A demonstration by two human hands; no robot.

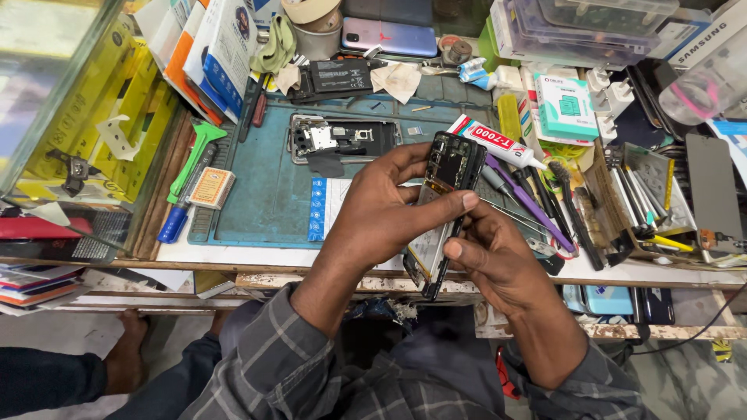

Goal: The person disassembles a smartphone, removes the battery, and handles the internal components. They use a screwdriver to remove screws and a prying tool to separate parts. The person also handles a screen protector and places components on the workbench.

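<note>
Opened phone (445, 194), back cover off, is held upright and slightly tilted above the front edge of my workbench (661, 272), its exposed inner frame and boards facing me. My left hand (381, 214) grips it from the left side: fingers curl behind the upper half, thumb presses across the front at mid-height. My right hand (498, 260) closes on the lower right edge, thumb lying against the side of the phone, fingers tucked behind. Both hands are closed firmly on the phone; neither is spread open.

Surroundings noted: a blue work mat (264, 187) lies on the bench behind the phone. On it rests a second dismantled phone frame (342, 138), camera end to the left. A white glue tube with red lettering band (498, 144) lies just right of the held phone's top, nozzle pointing right. Beside it are purple-handled tweezers (529, 204) and several dark-handled tools. A green pry tool (194, 152) and a blue-handled screwdriver (175, 218) lie at the mat's left edge, near a small orange-and-white box (212, 187). A loose black battery (338, 76) sits at the back. A bluish phone (389, 37) lies beyond it.
</note>
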